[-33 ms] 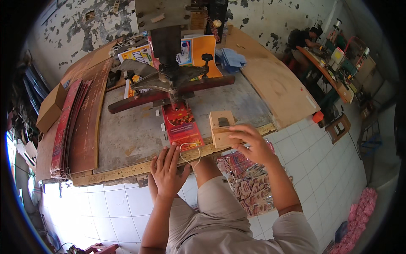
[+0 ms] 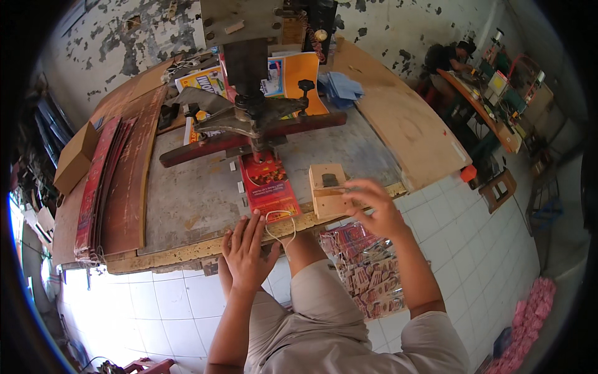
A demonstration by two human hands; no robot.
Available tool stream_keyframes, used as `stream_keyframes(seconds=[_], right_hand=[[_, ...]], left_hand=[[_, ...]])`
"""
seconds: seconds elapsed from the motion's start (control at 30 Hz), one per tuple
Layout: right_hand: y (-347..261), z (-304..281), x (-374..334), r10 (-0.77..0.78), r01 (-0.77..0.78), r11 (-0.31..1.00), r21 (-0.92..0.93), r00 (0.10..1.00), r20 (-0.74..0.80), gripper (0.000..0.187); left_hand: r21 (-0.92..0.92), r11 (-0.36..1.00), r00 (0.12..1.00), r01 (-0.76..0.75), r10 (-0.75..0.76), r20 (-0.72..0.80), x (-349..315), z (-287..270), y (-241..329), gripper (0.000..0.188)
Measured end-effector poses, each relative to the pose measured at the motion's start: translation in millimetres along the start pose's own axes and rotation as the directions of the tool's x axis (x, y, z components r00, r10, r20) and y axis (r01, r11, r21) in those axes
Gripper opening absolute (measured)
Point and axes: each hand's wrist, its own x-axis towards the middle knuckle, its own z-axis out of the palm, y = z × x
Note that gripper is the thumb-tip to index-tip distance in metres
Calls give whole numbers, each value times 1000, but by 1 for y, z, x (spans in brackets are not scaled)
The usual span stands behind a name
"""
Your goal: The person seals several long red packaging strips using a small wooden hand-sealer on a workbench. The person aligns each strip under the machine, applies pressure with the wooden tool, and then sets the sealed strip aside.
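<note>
My left hand [image 2: 249, 255] lies flat with its fingers stretched out at the front edge of the table. Its fingertips touch the lower left corner of a red printed paper bag [image 2: 271, 190] with a pale cord handle [image 2: 294, 229]. The bag's far end is under the head of a heavy metal press [image 2: 252, 121]. To the right of the bag stands a small wooden box [image 2: 330, 202] with a black piece and a thin lever on top. My right hand [image 2: 377, 212] hovers at that lever, fingers curved and apart. Whether its fingertips touch the lever, I cannot tell.
Red flat strips [image 2: 103, 181] and a cardboard box [image 2: 76, 159] are at the left. Printed sheets [image 2: 305, 81] and blue pieces [image 2: 342, 87] lie behind the press. Bundled packages [image 2: 374, 280] rest on the tiled floor. Another person [image 2: 445, 62] sits at a far-right workbench [image 2: 479, 112].
My right hand has shifted slightly to the right and up beside the wooden box. My left hand, the bag and the press have stayed in place.
</note>
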Motion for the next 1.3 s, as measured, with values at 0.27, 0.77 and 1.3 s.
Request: stream_keyframes(seconds=[0.27,0.77,1.3], right_hand=[[103,-51,54,202,-115,938,-327,948,246,36],[122,-44,58,-174,433,688,-583,878,447,13],[127,-34,55,-36,108,876,-470,986,161,10]], left_hand=[[-12,1000,1000,2,-1,8,0,1,2,72],[-4,1000,1000,2,-2,-3,-1,1,2,70],[-25,1000,1000,2,-2,10,-1,-2,0,69]])
